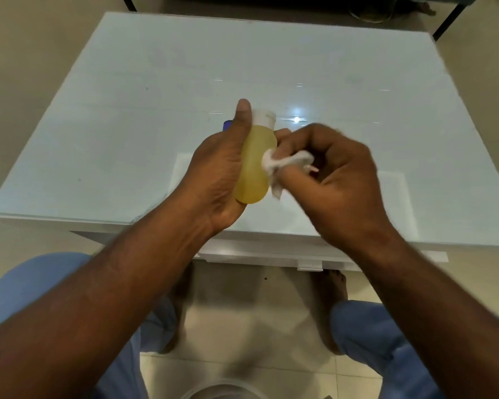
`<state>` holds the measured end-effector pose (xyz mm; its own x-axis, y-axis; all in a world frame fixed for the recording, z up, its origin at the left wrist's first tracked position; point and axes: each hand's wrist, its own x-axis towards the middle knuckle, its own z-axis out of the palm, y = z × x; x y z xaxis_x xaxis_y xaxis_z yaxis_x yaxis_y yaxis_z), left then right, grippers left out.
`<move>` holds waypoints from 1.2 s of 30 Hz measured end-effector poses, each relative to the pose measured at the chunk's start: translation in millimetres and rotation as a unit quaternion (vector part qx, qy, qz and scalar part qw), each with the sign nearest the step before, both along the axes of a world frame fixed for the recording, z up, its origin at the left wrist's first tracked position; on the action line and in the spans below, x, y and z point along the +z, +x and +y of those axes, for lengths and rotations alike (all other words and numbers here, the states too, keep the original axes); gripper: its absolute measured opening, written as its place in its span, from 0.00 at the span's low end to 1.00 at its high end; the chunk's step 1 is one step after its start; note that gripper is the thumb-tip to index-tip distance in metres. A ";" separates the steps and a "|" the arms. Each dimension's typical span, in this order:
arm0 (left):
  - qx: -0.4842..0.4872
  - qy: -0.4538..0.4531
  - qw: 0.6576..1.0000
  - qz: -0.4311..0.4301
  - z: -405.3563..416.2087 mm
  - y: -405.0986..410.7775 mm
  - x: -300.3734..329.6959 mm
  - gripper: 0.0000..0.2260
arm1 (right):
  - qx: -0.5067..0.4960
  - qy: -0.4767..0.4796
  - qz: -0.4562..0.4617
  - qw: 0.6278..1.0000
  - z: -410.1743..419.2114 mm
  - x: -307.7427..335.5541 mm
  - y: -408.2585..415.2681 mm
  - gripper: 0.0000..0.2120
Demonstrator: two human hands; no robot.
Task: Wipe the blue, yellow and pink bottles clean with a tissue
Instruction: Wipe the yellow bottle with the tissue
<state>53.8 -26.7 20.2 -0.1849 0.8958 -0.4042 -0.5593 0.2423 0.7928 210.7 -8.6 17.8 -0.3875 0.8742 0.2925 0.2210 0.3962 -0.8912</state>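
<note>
1. The right hand [337, 171] has its fingers curled shut, pinching a crumpled white tissue [283, 162] against the side of the yellow bottle [255, 162].
2. The left hand [216, 174] wraps the bottle from the left, fingers closed behind it and thumb lying up along it to the white cap [264, 118].
3. A small blue thing [227, 124], perhaps the blue bottle, peeks out just behind the left hand.
4. The bottle is held above the near middle of a glossy white table [127, 110], which mirrors a ceiling light just beyond the cap.
5. Below the bottle, past the table's near edge, lie beige floor tiles [242, 318], blue trousers [386, 341] and bare feet.
</note>
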 end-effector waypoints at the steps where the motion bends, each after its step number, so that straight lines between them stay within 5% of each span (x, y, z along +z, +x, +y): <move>1: 0.001 0.005 1.000 0.002 0.2 0.3 0.1 0.25 | -0.029 -0.019 0.052 0.998 4.9 2.1 0.3 0.07; 9: 0.012 -0.013 0.999 -0.047 0.1 6.5 -0.6 0.25 | -0.035 -0.084 0.123 0.988 9.7 3.2 -4.5 0.09; 15: -0.010 -0.011 0.999 0.031 -2.1 8.9 6.5 0.26 | -0.012 -0.124 0.131 0.984 9.5 8.8 -0.3 0.09; 21: -0.034 0.021 0.999 -0.017 -1.2 8.6 2.1 0.39 | -0.057 -0.084 0.116 0.988 11.5 6.9 1.2 0.08; 29: 0.012 -0.004 0.999 -0.044 -2.1 9.2 1.8 0.25 | 0.000 -0.075 0.113 0.991 11.9 3.9 2.3 0.12; 36: -0.004 0.011 0.998 -0.060 0.1 -9.0 3.1 0.24 | 0.046 -0.013 -0.049 0.998 1.4 -6.3 -2.7 0.08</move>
<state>44.8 -26.6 23.3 -0.1291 0.9057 -0.4038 -0.6480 0.2313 0.7257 208.1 -7.2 11.5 -0.4923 0.8404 0.2267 0.2717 0.3958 -0.8772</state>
